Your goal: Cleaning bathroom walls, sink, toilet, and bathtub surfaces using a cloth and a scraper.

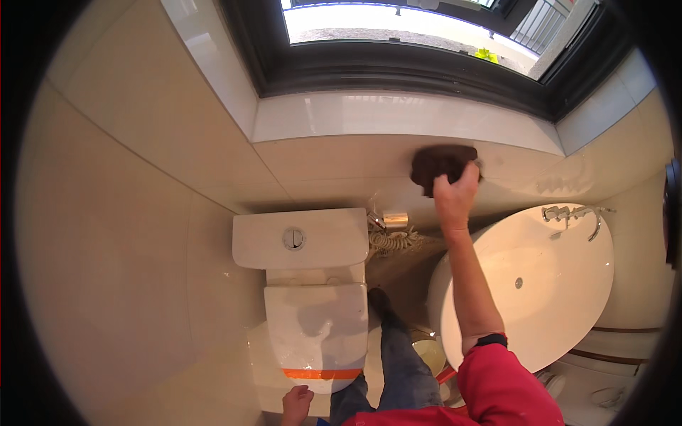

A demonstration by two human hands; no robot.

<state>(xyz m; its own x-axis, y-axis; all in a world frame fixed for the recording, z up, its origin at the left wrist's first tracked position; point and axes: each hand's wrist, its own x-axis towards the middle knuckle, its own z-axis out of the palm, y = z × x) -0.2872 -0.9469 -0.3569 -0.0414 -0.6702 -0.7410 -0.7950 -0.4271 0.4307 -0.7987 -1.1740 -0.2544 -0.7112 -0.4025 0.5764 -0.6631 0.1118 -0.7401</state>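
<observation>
My right hand (457,194) reaches up with a dark brown cloth (443,164) pressed against the beige wall tiles (346,160) below the window ledge. Part of the cloth lies hidden under the fingers, and its edge is blurred. At the bottom, my left hand (297,402) hangs beside the front edge of the closed toilet lid (319,330), its fingers curled and nothing seen in them. An orange strip (322,374) crosses the lid near that hand.
A dark-framed window (405,72) is above the ledge (394,114). Left stands the toilet cistern (330,239); right, an oval white washbasin (549,298) with a chrome tap (595,226). Between them are a coiled hose (391,241) and a metal holder (396,220). A pale bucket (429,355) stands low.
</observation>
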